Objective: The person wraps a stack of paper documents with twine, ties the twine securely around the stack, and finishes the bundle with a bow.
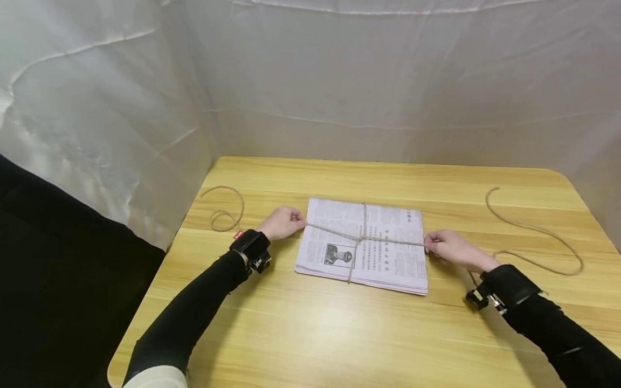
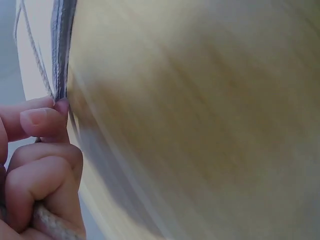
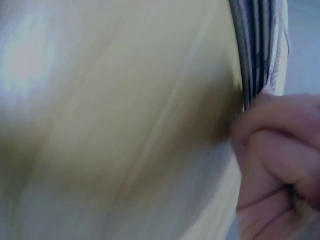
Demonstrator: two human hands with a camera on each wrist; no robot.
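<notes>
Head view: a stack of newspapers (image 1: 361, 245) lies mid-counter (image 1: 310, 334), crossed by twine (image 1: 361, 237). The left hand (image 1: 281, 222) at 9 o'clock and right hand (image 1: 448, 248) at 3 o'clock each pinch a twine end.

Left wrist view: curled fingers (image 2: 42, 170) grip twine beside the stack's edge.

Right wrist view: blurred; the fingers (image 3: 277, 160) seem clenched.

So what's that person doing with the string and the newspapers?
A person is tying a stack of newspapers with a string on a wooden table. The string already crosses over the top of the stack. The left hand grips one end at the stack's left edge, and the right hand grips the other at its right edge. The loose ends trail over the table on both sides.
</notes>
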